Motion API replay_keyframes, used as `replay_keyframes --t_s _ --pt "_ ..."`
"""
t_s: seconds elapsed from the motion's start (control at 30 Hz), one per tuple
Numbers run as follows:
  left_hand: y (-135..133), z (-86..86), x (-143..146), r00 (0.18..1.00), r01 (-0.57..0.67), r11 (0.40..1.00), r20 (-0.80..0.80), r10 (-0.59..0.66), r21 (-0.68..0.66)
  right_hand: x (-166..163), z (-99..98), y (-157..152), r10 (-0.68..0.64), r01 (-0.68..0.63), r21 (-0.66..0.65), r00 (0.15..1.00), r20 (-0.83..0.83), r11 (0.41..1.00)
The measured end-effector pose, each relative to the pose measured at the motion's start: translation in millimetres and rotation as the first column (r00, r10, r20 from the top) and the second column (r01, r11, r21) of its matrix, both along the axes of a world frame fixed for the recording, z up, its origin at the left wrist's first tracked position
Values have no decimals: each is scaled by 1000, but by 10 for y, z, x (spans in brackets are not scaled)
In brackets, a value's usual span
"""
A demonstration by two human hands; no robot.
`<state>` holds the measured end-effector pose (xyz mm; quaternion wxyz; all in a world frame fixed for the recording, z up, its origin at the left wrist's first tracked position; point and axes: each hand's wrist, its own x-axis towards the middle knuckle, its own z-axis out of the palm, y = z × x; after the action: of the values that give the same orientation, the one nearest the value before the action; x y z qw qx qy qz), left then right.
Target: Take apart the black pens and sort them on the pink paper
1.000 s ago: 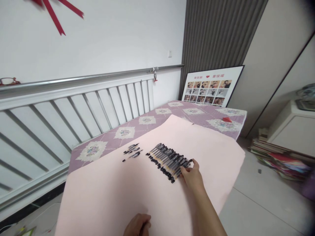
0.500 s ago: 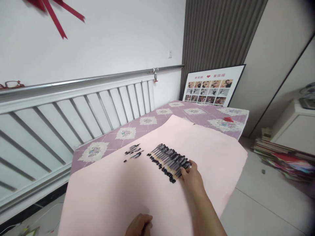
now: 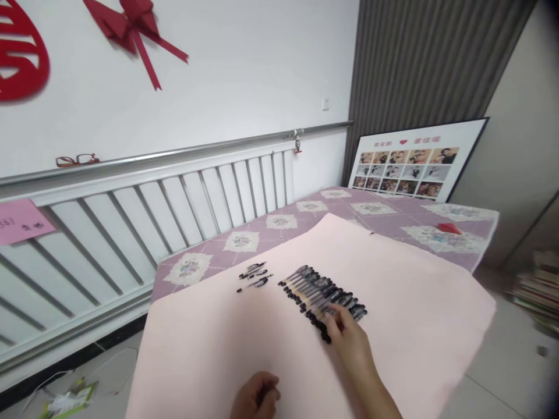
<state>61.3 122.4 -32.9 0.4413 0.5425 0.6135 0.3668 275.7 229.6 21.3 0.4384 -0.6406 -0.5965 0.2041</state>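
Note:
A row of several black pens (image 3: 321, 292) lies side by side on a pale pink sheet (image 3: 414, 291) spread over the table. My right hand (image 3: 349, 340) reaches to the near end of that row, its fingertips closed on one pen there. A smaller group of black pens (image 3: 254, 276) rests to the left of the row. My left hand (image 3: 255, 397) sits at the bottom edge of view on the pink sheet, curled into a fist around a dark object I cannot make out.
The table wears a purple patterned cloth (image 3: 305, 215) with a small red object (image 3: 449, 228) at its far right. A framed photo board (image 3: 410, 163) leans at the back. A white slatted radiator cover (image 3: 131, 209) runs along the left, red glasses (image 3: 77, 159) on top. Stacked books (image 3: 539, 288) lie on the floor.
The view has swung left and up, showing more of the wall decorations. My right hand has shifted a little along the near end of the pen row; my left hand stays curled.

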Motion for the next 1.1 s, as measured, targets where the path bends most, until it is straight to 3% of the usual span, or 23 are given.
replay_keyframes --t_s 0.07,0.1,0.17,0.27,0.4,0.53,0.83,1.1 --pt "150 170 -66 995 9 997 -96 -1 78 -66 -18 -28 34 -34 23 999 12 999" --pt "251 260 -103 980 -31 992 -190 55 124 -96 -30 -40 53 -53 34 999 11 998" --pt "505 426 -183 906 -41 978 -405 122 203 -149 -53 -63 103 -103 54 995 16 993" --pt "987 588 -308 853 -57 963 -489 183 262 -207 -67 -84 166 -169 68 985 45 983" --pt "1618 659 -422 782 -19 960 -595 188 279 -238 -57 -82 210 -215 83 976 59 973" --pt "2021 647 -431 704 54 968 -697 138 247 -239 -79 -54 223 -227 66 973 58 972" --pt "2289 527 -328 563 143 983 -826 16 116 -225 -89 -52 248 -249 34 968 46 968" --pt "2310 459 -337 533 141 988 -846 -18 67 -261 -114 -31 244 -246 58 969 25 968"
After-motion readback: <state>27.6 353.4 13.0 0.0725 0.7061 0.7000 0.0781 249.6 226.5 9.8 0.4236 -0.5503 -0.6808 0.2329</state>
